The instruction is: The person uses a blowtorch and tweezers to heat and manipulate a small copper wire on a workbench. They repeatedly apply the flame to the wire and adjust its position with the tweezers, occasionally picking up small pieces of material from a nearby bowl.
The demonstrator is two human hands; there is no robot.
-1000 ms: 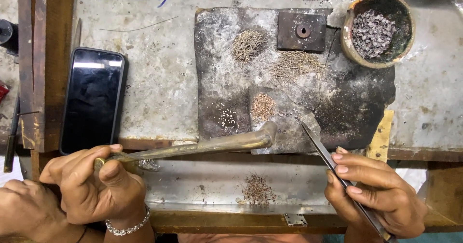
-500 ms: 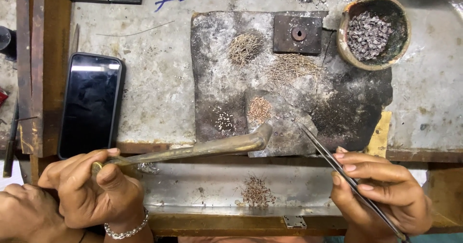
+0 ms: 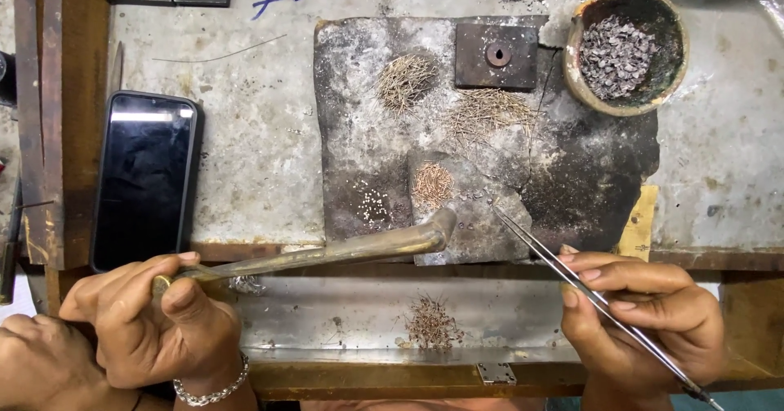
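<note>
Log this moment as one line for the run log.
left hand: holds brass blowpipe | right hand: holds tweezers, tips on dark soldering slab | nearby: phone, clay bowl

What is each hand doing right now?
Left hand: closed around the end of a bent metal pipe.
Right hand: fingers pinching long tweezers, tips over the dark slab.

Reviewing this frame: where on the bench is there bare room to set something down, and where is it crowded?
Bare patches: the grey benchtop between the phone and the dark slab, and the stretch right of the bowl. The lower tray is mostly bare left of its wire scraps. Crowded: the slab, with wire piles, a square block, the blowpipe tip and tweezers.
</note>
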